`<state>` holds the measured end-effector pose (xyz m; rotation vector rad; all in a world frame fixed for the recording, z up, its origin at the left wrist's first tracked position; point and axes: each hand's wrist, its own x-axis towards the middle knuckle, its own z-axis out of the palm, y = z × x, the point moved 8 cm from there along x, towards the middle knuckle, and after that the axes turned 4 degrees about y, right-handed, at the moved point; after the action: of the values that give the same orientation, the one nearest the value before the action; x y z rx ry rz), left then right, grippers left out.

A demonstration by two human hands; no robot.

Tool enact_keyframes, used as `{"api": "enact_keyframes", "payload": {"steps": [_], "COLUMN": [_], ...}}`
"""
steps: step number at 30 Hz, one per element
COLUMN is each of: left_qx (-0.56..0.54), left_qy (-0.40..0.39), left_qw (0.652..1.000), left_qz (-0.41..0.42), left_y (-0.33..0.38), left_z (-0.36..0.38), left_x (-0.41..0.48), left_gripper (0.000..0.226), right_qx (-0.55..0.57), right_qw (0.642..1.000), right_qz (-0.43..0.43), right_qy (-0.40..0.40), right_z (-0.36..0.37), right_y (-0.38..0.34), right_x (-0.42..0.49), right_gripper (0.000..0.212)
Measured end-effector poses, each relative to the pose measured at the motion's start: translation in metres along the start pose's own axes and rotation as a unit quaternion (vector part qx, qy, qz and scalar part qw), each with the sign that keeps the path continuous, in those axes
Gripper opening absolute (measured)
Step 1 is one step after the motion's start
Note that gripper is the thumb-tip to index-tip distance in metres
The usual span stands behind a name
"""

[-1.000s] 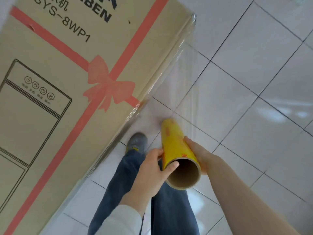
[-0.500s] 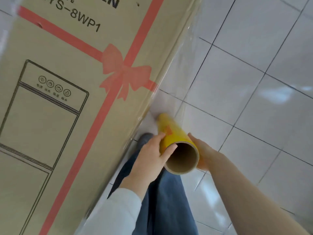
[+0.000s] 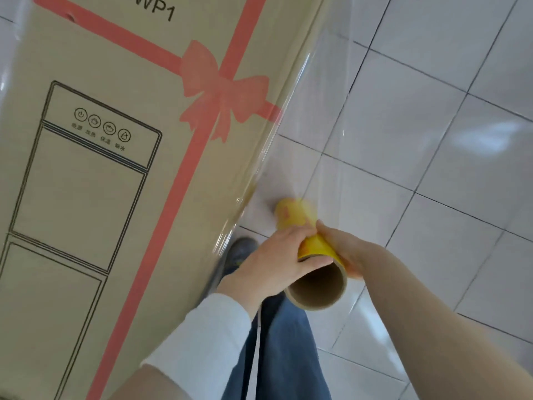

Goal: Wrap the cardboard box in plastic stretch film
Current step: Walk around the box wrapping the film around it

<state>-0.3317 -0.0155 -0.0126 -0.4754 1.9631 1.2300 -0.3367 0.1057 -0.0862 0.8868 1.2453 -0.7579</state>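
We are observing a tall tan cardboard box (image 3: 95,174), printed with a pink ribbon and bow and a line drawing of an appliance, standing on the white tiled floor (image 3: 432,140) and filling the left of the view. A sheet of clear plastic stretch film (image 3: 314,131) is running from the box's right vertical edge down to a yellow roll on a brown cardboard tube (image 3: 311,252), which is being held just to the right of that edge, its open end facing us. Our left hand (image 3: 274,261) is closing around the roll from the left, thumb lying over the tube's rim; our right hand (image 3: 346,249) is gripping it from the right. Both hands are clamping the roll, fingertips nearly meeting on top. Below them, blue denim trousers (image 3: 285,356) and a grey shoe (image 3: 240,252) are showing beside the box's base.
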Motion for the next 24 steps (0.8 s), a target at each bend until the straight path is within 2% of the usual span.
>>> {"api": "enact_keyframes", "payload": {"steps": [3, 6, 10, 13, 15, 16, 18, 20, 22, 24], "left_qx": [-0.035, -0.103, -0.177, -0.116, -0.104, -0.102, -0.048, -0.001, -0.028, -0.099], "left_qy": [0.051, 0.110, 0.072, 0.044, 0.041, 0.026, 0.010, 0.022, 0.057, 0.107], "left_qw": [0.998, 0.987, 0.975, 0.987, 0.991, 0.993, 0.999, 1.000, 0.998, 0.989], "left_qz": [-0.018, -0.050, -0.112, -0.105, -0.074, -0.053, -0.015, -0.001, -0.005, -0.021], "left_y": [-0.024, -0.045, -0.072, -0.080, -0.075, -0.069, -0.059, -0.063, -0.076, -0.091], "left_z": [0.002, 0.007, 0.035, 0.038, 0.032, 0.032, 0.034, 0.037, 0.037, 0.034], "left_x": [-0.014, -0.040, -0.078, -0.086, -0.076, -0.070, -0.061, -0.063, -0.071, -0.086], "left_gripper": [0.057, 0.052, 0.041, 0.063, 0.085, 0.087, 0.076, 0.068, 0.060, 0.051], "right_qx": [0.009, 0.089, 0.092, 0.022, -0.012, -0.019, -0.013, -0.014, -0.015, 0.014], "right_qw": [0.998, 0.995, 0.995, 1.000, 1.000, 1.000, 1.000, 1.000, 1.000, 0.999], "right_qz": [0.016, 0.026, 0.016, 0.015, 0.015, 0.010, -0.006, -0.005, 0.001, -0.007], "right_qy": [0.066, 0.047, 0.032, 0.014, 0.009, 0.002, -0.023, -0.015, 0.015, 0.041], "right_z": [-0.018, -0.006, 0.019, 0.030, 0.035, 0.040, 0.049, 0.045, 0.033, 0.023], "right_y": [0.024, 0.053, 0.075, 0.077, 0.077, 0.075, 0.072, 0.080, 0.093, 0.108], "right_x": [0.008, 0.013, 0.018, 0.018, 0.023, 0.023, 0.025, 0.029, 0.033, 0.036], "right_gripper": [0.061, 0.059, 0.062, 0.062, 0.061, 0.058, 0.050, 0.055, 0.065, 0.067]}}
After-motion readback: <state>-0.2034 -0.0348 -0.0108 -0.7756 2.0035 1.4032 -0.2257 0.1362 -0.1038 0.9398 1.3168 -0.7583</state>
